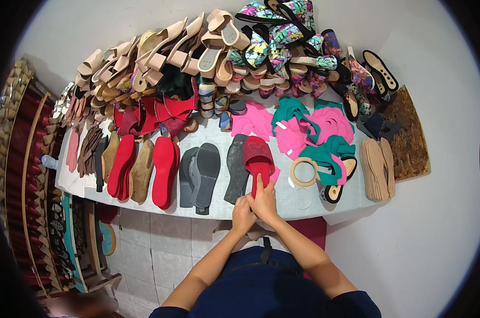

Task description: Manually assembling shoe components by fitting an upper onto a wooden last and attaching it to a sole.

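Observation:
Both hands are closed on a red slide sandal (258,153) near the table's front edge. My right hand (265,203) grips its heel end, one finger lying along the insole. Pressed close below it, my left hand (243,216) has its fingers curled at the same end. The sandal points away from me, its broad textured strap uppermost. Just left of it lies a dark grey sole (234,172), and further left are more grey soles (206,172). Red insoles (166,169) lie beyond those. A masking tape roll (304,159) rests to the right.
Beige heeled sandals (171,40) and floral-patterned sandals (282,40) pile up along the back. Pink and green fabric pieces (325,124) lie centre right. Stacked tan insoles (374,169) sit at the right end, beside a brown board (409,135). A shelf rack (38,175) stands at left.

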{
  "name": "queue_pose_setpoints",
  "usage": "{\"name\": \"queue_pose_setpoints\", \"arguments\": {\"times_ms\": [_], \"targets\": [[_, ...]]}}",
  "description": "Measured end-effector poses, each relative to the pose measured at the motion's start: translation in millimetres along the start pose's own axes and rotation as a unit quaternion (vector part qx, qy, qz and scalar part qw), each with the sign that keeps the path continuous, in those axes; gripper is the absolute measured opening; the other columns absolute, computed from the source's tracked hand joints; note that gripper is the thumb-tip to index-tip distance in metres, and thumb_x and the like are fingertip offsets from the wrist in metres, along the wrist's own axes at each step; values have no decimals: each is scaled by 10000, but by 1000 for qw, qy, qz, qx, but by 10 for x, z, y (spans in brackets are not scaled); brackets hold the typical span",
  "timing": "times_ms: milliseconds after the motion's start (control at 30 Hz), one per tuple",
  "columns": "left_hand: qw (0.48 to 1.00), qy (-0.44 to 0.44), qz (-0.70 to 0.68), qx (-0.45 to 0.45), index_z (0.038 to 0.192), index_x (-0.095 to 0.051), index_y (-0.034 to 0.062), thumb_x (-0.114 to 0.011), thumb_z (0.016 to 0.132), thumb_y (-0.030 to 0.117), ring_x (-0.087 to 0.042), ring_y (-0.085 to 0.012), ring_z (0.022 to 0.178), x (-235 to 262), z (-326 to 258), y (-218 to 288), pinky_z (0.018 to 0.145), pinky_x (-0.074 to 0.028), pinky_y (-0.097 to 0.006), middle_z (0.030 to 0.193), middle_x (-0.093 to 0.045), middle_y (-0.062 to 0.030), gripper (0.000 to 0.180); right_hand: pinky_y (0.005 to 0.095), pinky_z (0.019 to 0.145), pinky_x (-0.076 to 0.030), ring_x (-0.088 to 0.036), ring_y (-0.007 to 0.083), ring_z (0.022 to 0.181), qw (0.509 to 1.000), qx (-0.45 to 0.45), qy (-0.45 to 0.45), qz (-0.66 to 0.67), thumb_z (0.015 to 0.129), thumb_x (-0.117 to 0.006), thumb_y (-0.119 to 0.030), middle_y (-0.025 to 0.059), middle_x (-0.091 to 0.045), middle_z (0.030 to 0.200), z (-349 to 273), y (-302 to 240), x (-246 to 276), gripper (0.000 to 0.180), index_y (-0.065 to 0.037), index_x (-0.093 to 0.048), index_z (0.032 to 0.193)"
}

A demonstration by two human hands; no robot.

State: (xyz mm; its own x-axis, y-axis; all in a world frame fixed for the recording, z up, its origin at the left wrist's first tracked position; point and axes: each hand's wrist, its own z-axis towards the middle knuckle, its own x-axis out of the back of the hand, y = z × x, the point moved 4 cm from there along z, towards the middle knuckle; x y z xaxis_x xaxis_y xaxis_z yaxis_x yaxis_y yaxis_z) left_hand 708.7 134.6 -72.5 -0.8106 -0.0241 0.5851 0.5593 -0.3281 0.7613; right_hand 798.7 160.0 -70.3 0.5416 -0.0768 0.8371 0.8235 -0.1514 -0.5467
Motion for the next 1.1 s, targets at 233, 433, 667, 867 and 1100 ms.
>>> {"name": "queue_pose_setpoints", "arguments": {"times_ms": [233, 433, 667, 867, 1100], "targets": [[999, -33, 25, 3, 926, -552, -10, -649, 585, 49, -528, -298, 830, 2, 7, -46, 704, -439, -341, 864, -577, -133, 359, 447, 848, -348, -417, 429, 980, 999, -4, -21, 34, 713, -565, -242, 319, -380, 1072, -31, -17, 34, 633, -18, -332, 1258], [998, -50, -20, -12, 993, -542, -15, -648, 593, 50, -525, -303, 878, 40, 37, -67, 763, -423, -352, 950, -572, -150, 419, 422, 807, -382, -450, 402, 934, 999, 23, 44, -14, 841, -439, -231, 278, -398, 1074, -59, -39, 52, 464, -21, -355, 1246], [993, -101, -65, 1, 1021, -535, -19, -635, 623, 81, -508, -309, 911, 36, 16, -169, 791, -400, -346, 1008, -558, -158, 422, 422, 808, -387, -451, 383, 948, 994, 10, 104, -37, 845, -422, -194, 259, -397, 1117, -65, -40, 25, 391, -49, -415, 1208], [988, -137, -58, 26, 1021, -521, -37, -651, 607, 83, -506, -327, 922, 49, 55, -193, 810, -401, -368, 1008, -549, -177, 450, 421, 842, -364, -423, 403, 978, 994, 4, 104, -16, 838, -423, -165, 261, -389, 1129, -52, -63, 27, 409, -59, -382, 1231], [950, -231, -186, 95, 1177, -430, -30, -635, 659, 90, -509, -253, 999, 126, 102, -265, 875, -386, -312, 1080, -526, -174, 570, 406, 853, -365, -452, 346, 1017, 945, 34, 120, 303, 866, -389, -174, 244, -442, 1109, 91, 436, -29, 418, -11, -320, 1245]]}}
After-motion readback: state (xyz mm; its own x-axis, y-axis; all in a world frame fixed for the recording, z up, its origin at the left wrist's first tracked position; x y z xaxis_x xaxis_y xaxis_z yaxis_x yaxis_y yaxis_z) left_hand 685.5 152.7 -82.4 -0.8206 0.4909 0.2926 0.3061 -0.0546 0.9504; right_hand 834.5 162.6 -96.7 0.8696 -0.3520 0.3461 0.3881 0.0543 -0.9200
